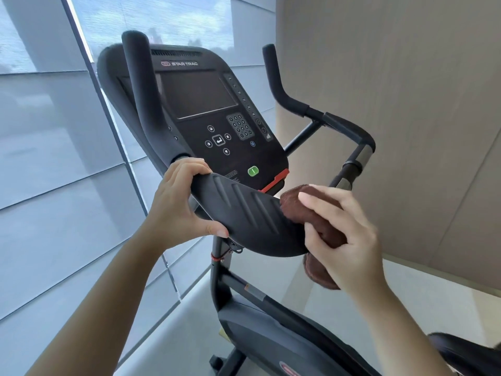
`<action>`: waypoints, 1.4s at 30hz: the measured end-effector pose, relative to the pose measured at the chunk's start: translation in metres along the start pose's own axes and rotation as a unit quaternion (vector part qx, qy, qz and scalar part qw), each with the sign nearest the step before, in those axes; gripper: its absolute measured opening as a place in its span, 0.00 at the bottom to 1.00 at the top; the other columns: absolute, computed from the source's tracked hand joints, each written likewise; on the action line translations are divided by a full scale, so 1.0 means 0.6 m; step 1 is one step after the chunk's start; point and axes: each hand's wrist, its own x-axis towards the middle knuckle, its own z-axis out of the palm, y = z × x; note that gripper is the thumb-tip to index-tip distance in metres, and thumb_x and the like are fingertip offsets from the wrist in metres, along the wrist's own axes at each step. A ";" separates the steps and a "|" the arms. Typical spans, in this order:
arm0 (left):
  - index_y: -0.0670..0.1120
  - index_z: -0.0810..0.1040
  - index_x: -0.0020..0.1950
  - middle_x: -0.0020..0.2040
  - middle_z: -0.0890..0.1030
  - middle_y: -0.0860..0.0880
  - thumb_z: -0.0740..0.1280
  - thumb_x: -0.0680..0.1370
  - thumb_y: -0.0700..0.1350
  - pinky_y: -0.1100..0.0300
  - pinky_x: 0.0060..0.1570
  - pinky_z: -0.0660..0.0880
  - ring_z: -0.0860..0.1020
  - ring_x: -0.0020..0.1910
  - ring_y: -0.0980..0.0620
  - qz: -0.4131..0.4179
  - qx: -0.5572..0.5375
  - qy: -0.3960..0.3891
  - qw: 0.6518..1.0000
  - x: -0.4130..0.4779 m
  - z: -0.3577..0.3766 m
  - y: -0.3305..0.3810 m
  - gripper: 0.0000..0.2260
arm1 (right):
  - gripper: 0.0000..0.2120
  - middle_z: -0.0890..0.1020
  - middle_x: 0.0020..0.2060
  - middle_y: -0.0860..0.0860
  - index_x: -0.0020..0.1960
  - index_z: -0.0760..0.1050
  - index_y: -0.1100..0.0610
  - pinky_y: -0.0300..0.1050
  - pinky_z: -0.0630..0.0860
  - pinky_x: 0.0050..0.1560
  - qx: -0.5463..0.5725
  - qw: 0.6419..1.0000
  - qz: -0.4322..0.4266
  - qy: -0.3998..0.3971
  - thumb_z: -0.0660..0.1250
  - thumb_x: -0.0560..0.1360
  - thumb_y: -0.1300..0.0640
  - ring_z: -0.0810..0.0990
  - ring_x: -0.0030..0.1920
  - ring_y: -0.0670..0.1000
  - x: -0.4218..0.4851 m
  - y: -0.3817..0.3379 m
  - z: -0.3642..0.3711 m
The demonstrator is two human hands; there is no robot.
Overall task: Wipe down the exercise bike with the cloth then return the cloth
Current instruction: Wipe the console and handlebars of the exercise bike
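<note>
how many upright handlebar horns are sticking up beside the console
2. One horn rises at the console's left edge, in front of the screen's left side. The other horn stands apart to the console's right, against the beige wall. None seems hidden.

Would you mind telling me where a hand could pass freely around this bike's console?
Open gaps lie between the console and the right handlebar, and below the ribbed black pad beside the post. The pad itself is crowded: left hand grips one end, right hand presses the brown cloth against the other.
</note>
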 end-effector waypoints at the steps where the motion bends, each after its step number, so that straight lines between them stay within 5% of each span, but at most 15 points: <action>1: 0.36 0.72 0.54 0.56 0.71 0.49 0.60 0.57 0.78 0.69 0.58 0.62 0.66 0.57 0.56 -0.002 -0.003 0.003 1.000 -0.001 0.000 0.000 0.47 | 0.14 0.77 0.53 0.57 0.57 0.77 0.56 0.40 0.74 0.58 -0.003 1.000 -0.006 -0.005 0.64 0.71 0.61 0.77 0.55 0.53 -0.002 -0.007 0.001; 5: 0.37 0.72 0.54 0.56 0.72 0.48 0.63 0.56 0.76 0.61 0.58 0.65 0.69 0.58 0.51 0.005 -0.002 0.012 1.000 -0.002 -0.002 0.000 0.46 | 0.15 0.79 0.53 0.55 0.56 0.79 0.56 0.40 0.73 0.59 -0.047 0.997 0.017 -0.052 0.67 0.70 0.63 0.78 0.55 0.51 0.032 -0.002 -0.007; 9: 0.38 0.72 0.56 0.58 0.74 0.45 0.64 0.57 0.75 0.53 0.60 0.67 0.70 0.61 0.46 0.008 0.003 0.007 1.000 -0.009 -0.006 0.003 0.45 | 0.17 0.79 0.52 0.48 0.55 0.79 0.49 0.25 0.66 0.56 -0.086 0.983 0.136 -0.093 0.69 0.69 0.63 0.77 0.53 0.47 0.073 -0.001 -0.011; 13: 0.38 0.73 0.56 0.58 0.74 0.46 0.65 0.57 0.73 0.59 0.61 0.65 0.70 0.61 0.48 0.014 -0.012 0.023 1.000 -0.014 -0.004 0.005 0.44 | 0.17 0.79 0.50 0.43 0.55 0.79 0.44 0.25 0.66 0.53 -0.109 0.972 0.123 -0.168 0.69 0.68 0.60 0.76 0.51 0.42 0.078 -0.030 -0.002; 16: 0.38 0.73 0.56 0.56 0.73 0.49 0.68 0.56 0.69 0.63 0.63 0.63 0.69 0.62 0.50 0.024 -0.026 0.046 0.998 -0.016 0.001 0.003 0.42 | 0.18 0.79 0.51 0.43 0.54 0.79 0.43 0.33 0.68 0.54 -0.128 0.969 0.130 -0.167 0.70 0.68 0.61 0.76 0.52 0.43 0.079 -0.050 0.006; 22: 0.40 0.74 0.59 0.59 0.77 0.48 0.64 0.67 0.67 0.57 0.65 0.64 0.68 0.65 0.51 0.088 -0.038 0.032 0.995 -0.014 -0.013 -0.037 0.34 | 0.20 0.80 0.50 0.40 0.51 0.79 0.43 0.21 0.64 0.51 -0.094 0.975 0.155 -0.128 0.71 0.68 0.65 0.76 0.51 0.35 0.111 -0.084 0.028; 26: 0.41 0.75 0.59 0.60 0.76 0.48 0.63 0.73 0.61 0.58 0.64 0.64 0.68 0.64 0.52 0.126 -0.019 0.036 0.991 -0.007 -0.036 -0.083 0.27 | 0.18 0.80 0.51 0.39 0.54 0.79 0.45 0.23 0.65 0.54 -0.076 0.984 0.112 -0.113 0.70 0.69 0.63 0.76 0.53 0.36 0.157 -0.121 0.108; 29: 0.42 0.76 0.58 0.61 0.77 0.47 0.64 0.74 0.58 0.57 0.63 0.64 0.68 0.64 0.51 0.168 0.012 0.035 0.985 -0.005 -0.050 -0.114 0.22 | 0.18 0.78 0.52 0.41 0.57 0.77 0.45 0.27 0.67 0.55 -0.114 0.966 0.104 -0.209 0.69 0.70 0.61 0.75 0.54 0.38 0.180 -0.134 0.167; 33: 0.43 0.77 0.58 0.63 0.76 0.49 0.66 0.73 0.54 0.57 0.63 0.64 0.67 0.66 0.52 0.197 -0.002 0.033 0.980 -0.004 -0.058 -0.148 0.19 | 0.23 0.70 0.58 0.34 0.62 0.66 0.31 0.40 0.67 0.60 -0.196 0.910 0.170 -0.323 0.66 0.69 0.45 0.71 0.58 0.38 0.182 -0.136 0.162; 38: 0.42 0.77 0.57 0.64 0.74 0.48 0.65 0.74 0.51 0.55 0.63 0.67 0.68 0.66 0.51 0.213 -0.030 0.029 0.976 -0.002 -0.060 -0.166 0.16 | 0.22 0.72 0.55 0.35 0.61 0.69 0.33 0.40 0.67 0.60 -0.209 0.924 0.158 -0.279 0.67 0.71 0.52 0.73 0.57 0.40 0.173 -0.143 0.170; 42: 0.42 0.76 0.58 0.64 0.74 0.48 0.65 0.74 0.51 0.52 0.61 0.69 0.70 0.65 0.50 0.173 -0.028 0.056 0.983 0.014 -0.071 -0.183 0.17 | 0.21 0.77 0.52 0.39 0.57 0.74 0.38 0.29 0.66 0.56 -0.147 0.950 0.136 -0.240 0.70 0.71 0.59 0.74 0.54 0.37 0.193 -0.130 0.181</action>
